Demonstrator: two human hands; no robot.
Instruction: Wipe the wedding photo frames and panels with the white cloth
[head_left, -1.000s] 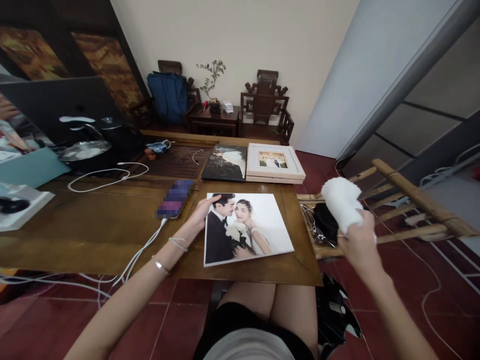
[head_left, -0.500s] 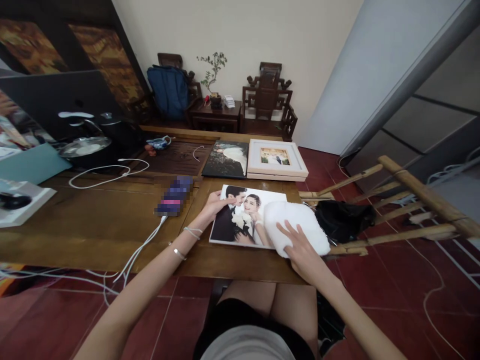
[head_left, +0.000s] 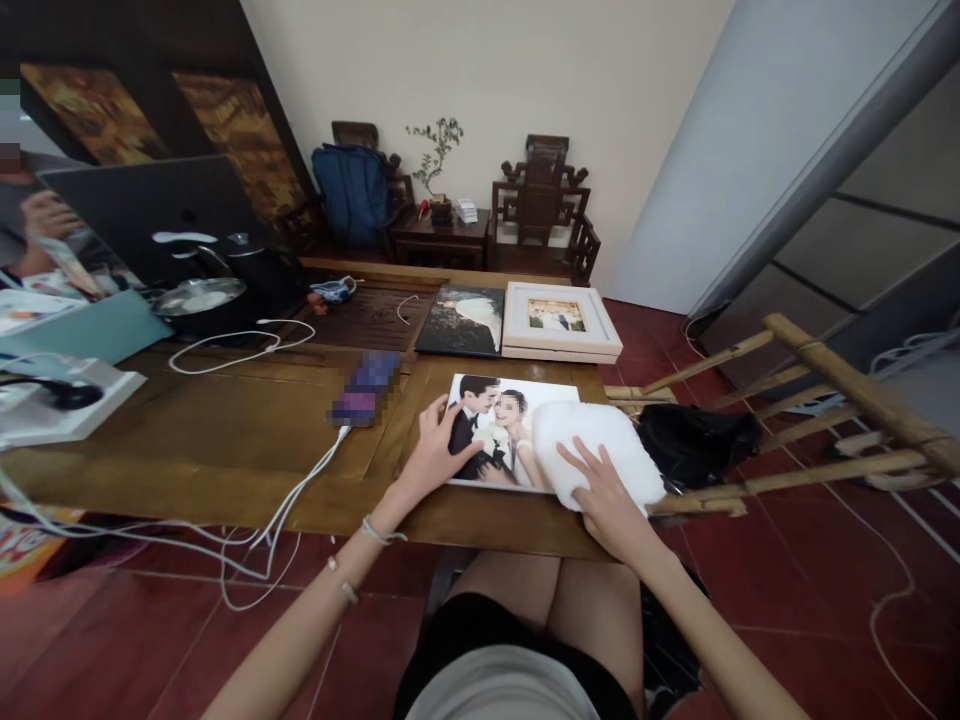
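A white-edged photo panel [head_left: 555, 392] of a couple lies flat on the wooden table [head_left: 247, 440]. My left hand [head_left: 442, 445] is at the panel's left edge, its thumb and fingers spread apart and holding nothing; whether the fingertips touch the panel I cannot tell. Over the panel's right side lies a folded, fluffy white cloth [head_left: 630, 450], which hides that part of the picture and reaches past it. On top of this cloth rests my right hand [head_left: 604, 500], with its visible fingers spread and pressing lightly.
Behind the panel lie a dark photo panel [head_left: 461, 320] and a framed picture [head_left: 600, 320]. Left of my hands is a blurred phone [head_left: 365, 390] with white cables [head_left: 300, 490]. A black bag [head_left: 694, 445] and a bamboo rack [head_left: 847, 390] stand at the right. A person's hand [head_left: 49, 215] shows far left.
My left hand has come off the photo's upper left part and shifted down toward me, its fingers spreading. My right hand and the cloth keep their place on the panel. The view has turned slightly left.
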